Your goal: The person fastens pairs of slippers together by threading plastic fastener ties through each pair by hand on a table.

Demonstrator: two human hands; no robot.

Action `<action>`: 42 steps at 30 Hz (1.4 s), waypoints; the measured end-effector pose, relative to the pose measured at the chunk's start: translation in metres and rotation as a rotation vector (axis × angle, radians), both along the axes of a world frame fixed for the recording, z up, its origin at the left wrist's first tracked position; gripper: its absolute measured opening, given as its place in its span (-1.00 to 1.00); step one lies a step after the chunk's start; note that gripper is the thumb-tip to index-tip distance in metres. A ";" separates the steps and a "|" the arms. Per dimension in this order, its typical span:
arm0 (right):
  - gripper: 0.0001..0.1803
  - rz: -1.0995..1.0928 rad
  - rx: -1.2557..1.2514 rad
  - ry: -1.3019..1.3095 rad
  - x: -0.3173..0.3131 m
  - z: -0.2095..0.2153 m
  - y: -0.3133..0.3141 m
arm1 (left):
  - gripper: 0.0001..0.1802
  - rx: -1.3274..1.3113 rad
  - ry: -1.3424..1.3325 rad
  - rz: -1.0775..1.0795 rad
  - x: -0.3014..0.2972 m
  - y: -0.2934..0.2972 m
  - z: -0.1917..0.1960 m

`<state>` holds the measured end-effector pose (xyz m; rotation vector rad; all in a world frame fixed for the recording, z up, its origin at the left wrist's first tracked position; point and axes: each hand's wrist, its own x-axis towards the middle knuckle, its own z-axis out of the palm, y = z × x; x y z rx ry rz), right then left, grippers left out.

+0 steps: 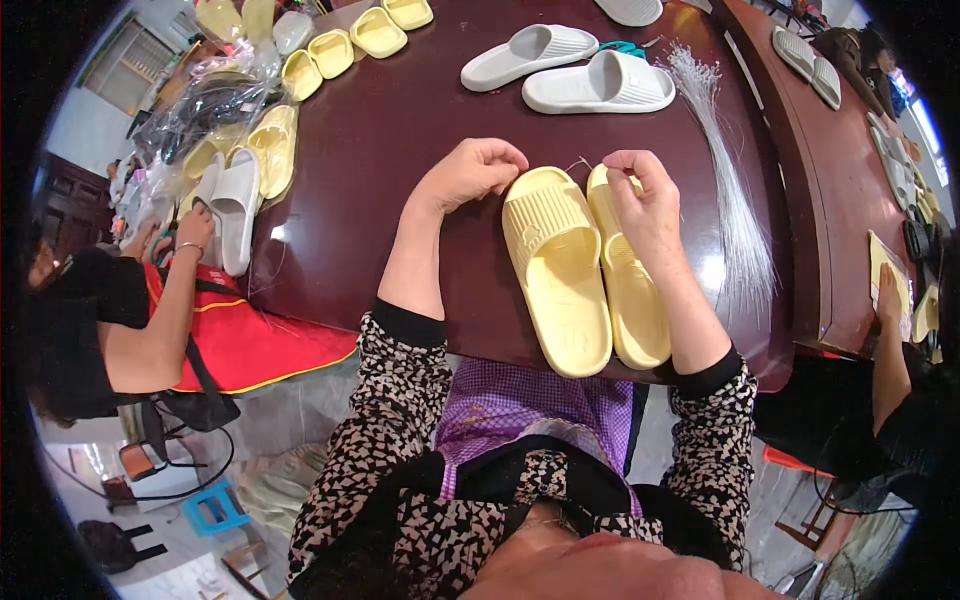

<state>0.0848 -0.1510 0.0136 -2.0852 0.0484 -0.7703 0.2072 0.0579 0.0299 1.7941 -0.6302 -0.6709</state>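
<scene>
Two pale yellow slide slippers lie side by side on the dark red table, toes pointing away from me. My left hand is pinched shut at the toe end of the left slipper, holding a thin clear plastic strand that runs between both hands. My right hand grips the strap of the right slipper, fingers curled over its top edge.
A bundle of clear plastic strands lies to the right. Two white slippers sit further back, with teal scissors between them. More yellow and white slippers crowd the left, where another person's hand works. Another person sits at the right edge.
</scene>
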 end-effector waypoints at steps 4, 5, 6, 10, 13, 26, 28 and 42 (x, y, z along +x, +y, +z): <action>-0.89 0.002 0.012 -0.006 0.000 -0.002 0.000 | -0.79 -0.565 0.128 0.345 0.015 0.002 -0.007; -0.89 -0.002 0.002 -0.007 0.000 -0.003 -0.001 | -0.75 -0.749 0.148 0.487 0.019 0.002 -0.009; -0.89 -0.002 -0.006 -0.011 0.000 -0.002 0.001 | -0.70 -0.931 0.162 0.632 0.026 0.008 -0.011; -0.89 -0.003 -0.032 -0.029 0.000 -0.002 -0.001 | -0.77 -1.218 0.280 1.151 0.045 0.028 -0.025; -0.88 -0.005 -0.097 -0.088 -0.003 0.009 -0.001 | -0.52 -1.257 0.427 1.144 0.057 0.034 -0.036; -0.76 0.208 -0.709 0.325 -0.081 0.042 0.023 | -0.56 -0.987 0.640 0.915 0.035 0.004 -0.033; -0.78 0.144 -0.777 0.276 -0.072 0.026 0.027 | -0.69 -0.930 0.658 0.905 0.034 0.000 -0.033; -0.80 -0.229 -0.671 0.395 -0.050 0.071 -0.102 | -0.74 -0.837 0.712 0.884 0.028 0.003 -0.038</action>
